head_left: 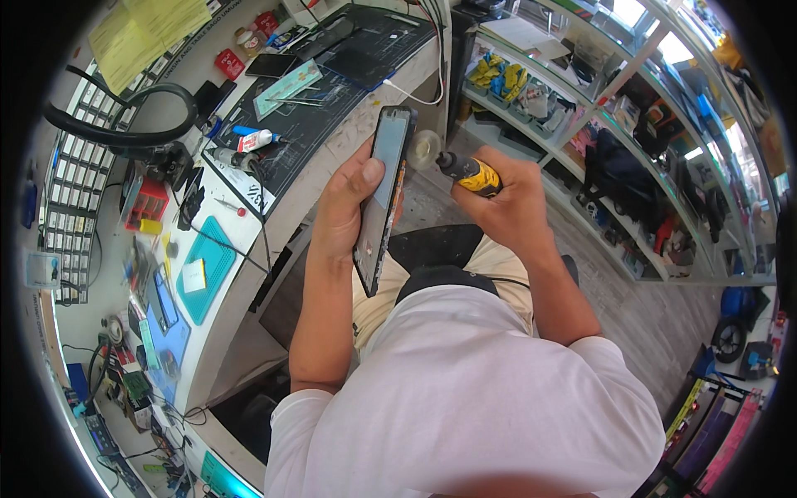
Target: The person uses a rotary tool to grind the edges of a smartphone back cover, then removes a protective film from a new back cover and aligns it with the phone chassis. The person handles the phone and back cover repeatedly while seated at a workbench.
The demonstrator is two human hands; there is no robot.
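Note:
My left hand (347, 192) grips a dark phone (378, 224), tilted with its long edge toward the tool and its upper end above the fingers. My right hand (506, 195) is closed around a yellow and black handheld rotary tool (471, 173). At the tool's tip a round, pale wheel (425, 149), slightly blurred, is beside the phone's upper right edge; whether they touch I cannot tell. The phone's edge shows dark, uneven patches.
A curved white workbench (324, 133) on the left carries black mats (357, 58), a teal mat (207, 282), cables and small tools. Glass-fronted shelves (556, 116) with stock stand at right. My legs (506, 282) are below, over a wood-look floor (614, 315).

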